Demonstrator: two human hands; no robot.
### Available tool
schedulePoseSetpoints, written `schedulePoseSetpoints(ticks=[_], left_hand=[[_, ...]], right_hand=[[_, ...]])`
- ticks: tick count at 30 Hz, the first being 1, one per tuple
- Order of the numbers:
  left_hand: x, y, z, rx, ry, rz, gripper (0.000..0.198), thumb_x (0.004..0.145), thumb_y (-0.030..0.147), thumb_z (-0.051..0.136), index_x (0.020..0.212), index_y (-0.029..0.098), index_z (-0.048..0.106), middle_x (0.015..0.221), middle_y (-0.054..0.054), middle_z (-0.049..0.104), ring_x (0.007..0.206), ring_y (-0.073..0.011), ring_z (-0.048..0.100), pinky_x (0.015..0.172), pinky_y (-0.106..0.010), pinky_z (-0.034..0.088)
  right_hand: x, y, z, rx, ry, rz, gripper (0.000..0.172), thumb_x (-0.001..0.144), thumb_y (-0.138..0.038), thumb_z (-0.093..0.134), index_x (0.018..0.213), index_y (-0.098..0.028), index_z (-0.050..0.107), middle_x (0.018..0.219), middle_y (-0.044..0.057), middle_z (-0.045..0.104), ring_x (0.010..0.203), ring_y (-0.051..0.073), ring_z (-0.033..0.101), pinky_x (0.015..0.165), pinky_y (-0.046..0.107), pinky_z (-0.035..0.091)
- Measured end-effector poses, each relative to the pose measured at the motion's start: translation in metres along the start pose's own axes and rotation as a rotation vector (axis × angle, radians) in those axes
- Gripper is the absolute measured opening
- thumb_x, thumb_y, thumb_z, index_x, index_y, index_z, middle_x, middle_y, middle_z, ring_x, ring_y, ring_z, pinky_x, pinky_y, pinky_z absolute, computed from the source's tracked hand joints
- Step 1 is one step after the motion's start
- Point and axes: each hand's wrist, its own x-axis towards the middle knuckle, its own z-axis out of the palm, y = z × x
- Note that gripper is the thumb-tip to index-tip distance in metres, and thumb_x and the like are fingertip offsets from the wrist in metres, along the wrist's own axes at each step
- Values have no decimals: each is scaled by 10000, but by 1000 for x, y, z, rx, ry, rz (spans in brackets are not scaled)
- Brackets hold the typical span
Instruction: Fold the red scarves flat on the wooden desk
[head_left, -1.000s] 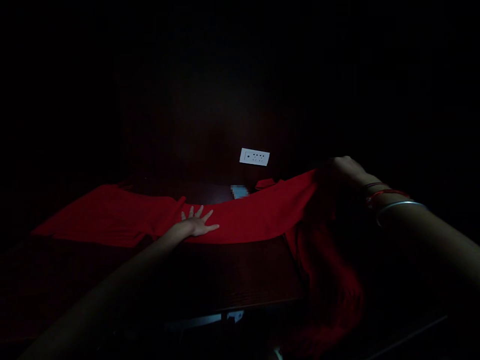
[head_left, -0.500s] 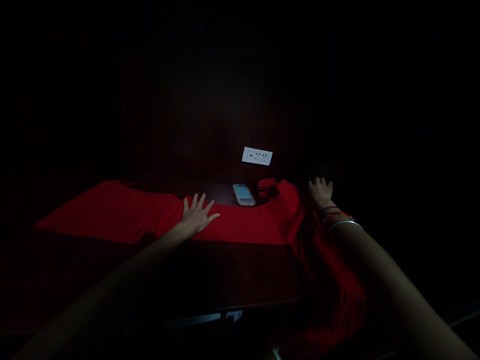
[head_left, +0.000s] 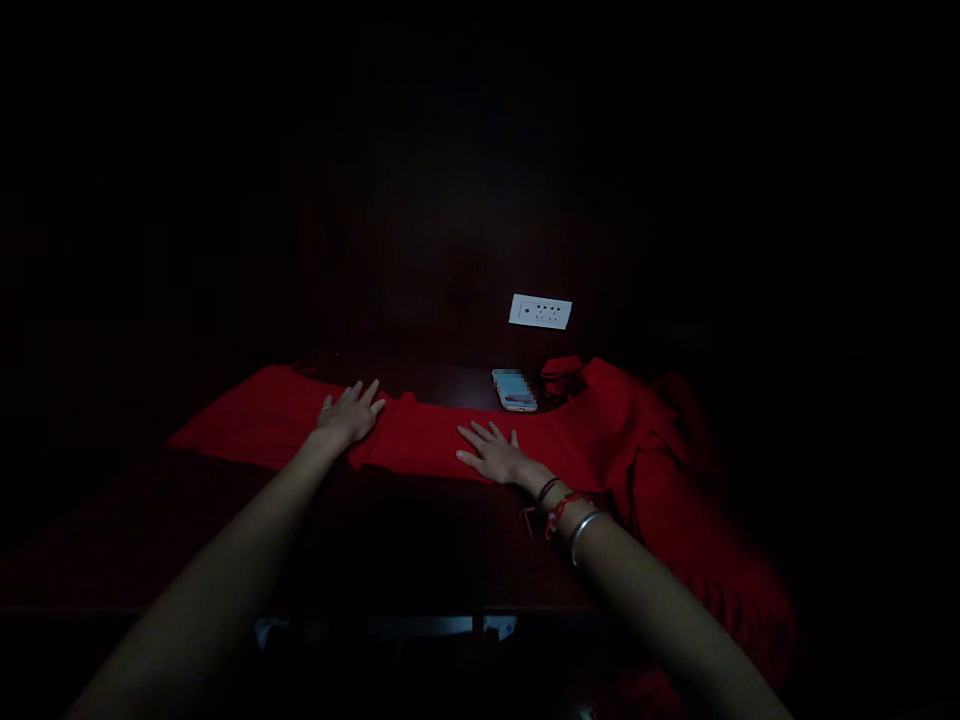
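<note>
A long red cloth (head_left: 427, 440) with a fringed end, like a scarf or shawl, stretches across a dark table (head_left: 420, 550). My left hand (head_left: 350, 413) lies flat on its left part, fingers spread. On the middle stretch rests my right hand (head_left: 495, 455), palm down with fingers apart, below the phone. Bracelets and a silver bangle circle the right wrist. To the right the cloth bunches up and hangs over the table's edge, where deep shadow hides part of it.
A lit phone (head_left: 514, 390) lies on the table just behind the cloth. Above it a white wall socket (head_left: 540, 311) is set in the dark back panel. Pale objects under the table are too dim to name.
My right hand has come left from the cloth's bunched right side onto its middle stretch. My left hand has slid left along the cloth. The view has turned slightly left.
</note>
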Motion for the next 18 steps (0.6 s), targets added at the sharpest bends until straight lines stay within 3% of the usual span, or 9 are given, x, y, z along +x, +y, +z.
schedulePoseSetpoints(ticks=[5,8,11,14,16,18], left_hand=[[-4,-54,7,-55,-113,-187,716,732,642,96,1324,239,84,1382,-65,52,1231,-335,49,916,-580,111],[-10,-63,0,-51,-117,-240,727,724,651,118,1322,236,118,1381,-67,75,1223,-357,61,916,-576,118],[-19,-37,-7,29,72,-194,656,782,557,158,1305,169,234,1370,-121,130,1229,-339,77,946,-525,102],[-29,14,-3,59,335,108,565,834,446,138,1299,145,247,1376,-106,117,1254,-245,30,986,-432,66],[-33,45,5,1,270,363,549,831,469,152,1311,208,202,1386,-46,92,1258,-209,32,989,-406,88],[-33,62,14,-46,71,519,548,814,508,183,1309,272,179,1384,-4,98,1256,-210,61,983,-413,110]], right_hand=[[-2,14,11,-22,-18,126,634,752,-636,87,1308,-334,124,1391,-25,74,1249,271,20,947,545,31],[-2,20,9,-31,-20,141,631,756,-629,78,1311,-329,108,1392,-19,68,1249,270,25,947,545,41],[-1,16,11,-20,-24,150,621,765,-617,83,1311,-325,115,1392,-16,65,1249,277,24,946,549,32],[-2,13,7,-13,-26,113,623,773,-606,120,1311,-295,159,1389,12,101,1244,292,51,940,557,57],[-5,19,-8,-56,55,45,594,788,-562,214,1295,-253,241,1371,47,177,1236,285,110,949,526,110],[-12,33,-34,-129,214,-6,503,812,-437,306,1251,-194,343,1320,85,290,1203,238,226,964,425,186]])
